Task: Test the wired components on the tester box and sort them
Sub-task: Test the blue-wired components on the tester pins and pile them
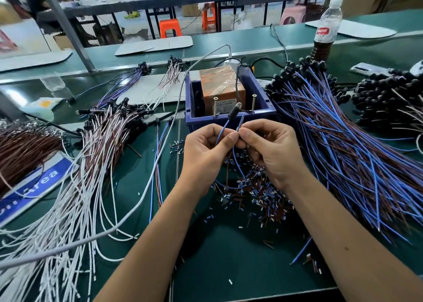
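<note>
Fingertips of both hands meet just in front of the tester box [231, 118]: the left hand [206, 150] pinches one blue lead between thumb and forefinger, and the right hand [272, 150] pinches the neighbouring lead of the same wired component [234, 112], the two hands nearly touching. Above the pinch the leads rise to the component's dark barrel body with its pale tip, which hangs at the box's near rim between two upright screws [215, 106]; whether it touches either screw is not clear. To do this step well, it seems wise to hold each lead close to its end, keep the two apart so they do not short, and press each firmly to its own contact while watching the tip for a response. Below the pinch the leads loop down over a scatter of stripped insulation bits [258, 196] on the green mat [229, 256]. The component looks slender and light, with thin, springy blue wire that will flex easily. Left of the hands lies a heap of white-and-brown wired parts [96, 155]; right of them fans a thick bundle of blue-and-brown ones [343, 146], probably the stock waiting and the sorted lot, though which is which cannot be told.
</note>
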`<state>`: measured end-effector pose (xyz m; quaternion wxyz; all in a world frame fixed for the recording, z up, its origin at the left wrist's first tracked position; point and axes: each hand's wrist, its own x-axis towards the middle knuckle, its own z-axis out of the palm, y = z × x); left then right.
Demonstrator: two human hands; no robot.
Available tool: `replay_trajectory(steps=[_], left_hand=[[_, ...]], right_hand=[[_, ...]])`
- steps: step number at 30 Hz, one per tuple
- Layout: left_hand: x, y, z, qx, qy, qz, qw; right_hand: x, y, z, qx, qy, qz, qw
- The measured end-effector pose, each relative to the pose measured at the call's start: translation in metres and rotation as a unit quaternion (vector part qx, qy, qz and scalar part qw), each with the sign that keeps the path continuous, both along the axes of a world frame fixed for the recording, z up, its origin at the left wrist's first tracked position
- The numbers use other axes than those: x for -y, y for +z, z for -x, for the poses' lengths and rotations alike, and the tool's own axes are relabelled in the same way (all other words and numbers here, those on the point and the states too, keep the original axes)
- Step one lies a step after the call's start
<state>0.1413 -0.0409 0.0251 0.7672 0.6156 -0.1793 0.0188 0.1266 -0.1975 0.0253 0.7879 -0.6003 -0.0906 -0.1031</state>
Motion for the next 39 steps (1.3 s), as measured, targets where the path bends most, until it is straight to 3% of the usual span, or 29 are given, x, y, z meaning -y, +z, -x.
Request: replay_trajectory(steps=[7,13,23,39], left_hand=[[0.0006,-0.0004,0.0005,0.024,0.016,-0.033,0.999],[0.0004,-0.0013,0.0049,0.103,0.144,-0.084,0.981],[-0.0009,-0.0017,-0.0010,0.063,0.284,0.060,0.955],[0.0024,-0.0029,-0.0019,0.048,0.280,0.032,0.958]], right_hand=[[0.0034,-0.0002,-0.0002,0.001,0.014,0.023,1.000],[0.0043,0.0032,-0.0018,0.020,-0.009,0.017,1.000],[0.0073,-0.0014,-0.0059,0.072,-0.156,0.044,0.984],[0.0061,-0.0034,-0.0062,0.060,-0.184,0.066,0.979]])
